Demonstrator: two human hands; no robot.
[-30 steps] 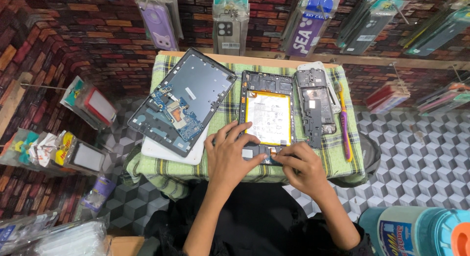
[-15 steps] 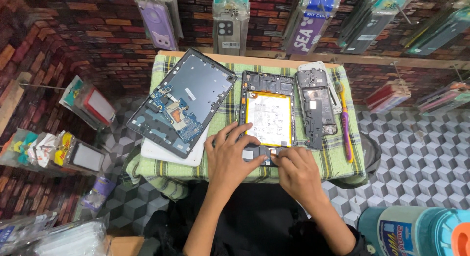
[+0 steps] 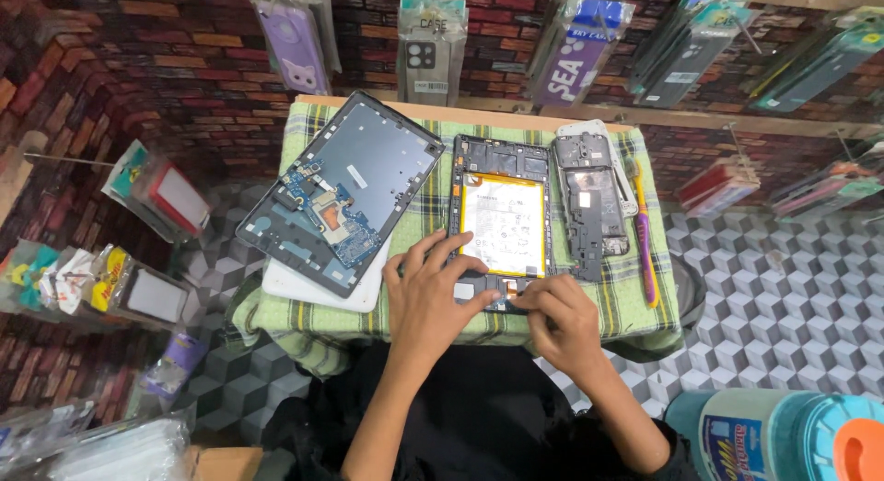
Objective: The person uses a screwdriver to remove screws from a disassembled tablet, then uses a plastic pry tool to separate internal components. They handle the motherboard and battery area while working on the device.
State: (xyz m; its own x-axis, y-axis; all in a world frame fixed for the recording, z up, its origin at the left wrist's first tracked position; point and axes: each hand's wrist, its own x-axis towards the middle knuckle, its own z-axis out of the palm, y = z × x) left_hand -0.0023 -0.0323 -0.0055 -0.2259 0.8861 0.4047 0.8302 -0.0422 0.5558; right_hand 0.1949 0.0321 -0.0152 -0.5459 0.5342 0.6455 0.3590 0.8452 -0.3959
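An opened tablet (image 3: 502, 214) with a white battery lies on a green checked cloth (image 3: 424, 219) over a small table. My left hand (image 3: 433, 297) rests flat on the tablet's lower left corner, fingers spread. My right hand (image 3: 562, 320) is at the lower edge, fingertips pinched on a small part or tool that is too small to make out. To the left, a dark tablet back frame with a blue circuit board (image 3: 341, 191) lies tilted on a white panel (image 3: 318, 292).
A smaller opened phone body (image 3: 594, 200) and a purple and yellow toothbrush (image 3: 642, 228) lie right of the tablet. Packaged phone cases hang on the brick wall behind and at the left. A teal container with an orange lid (image 3: 783, 440) stands bottom right.
My right hand has shifted slightly left along the tablet's lower edge. My left hand stays pressed on the corner.
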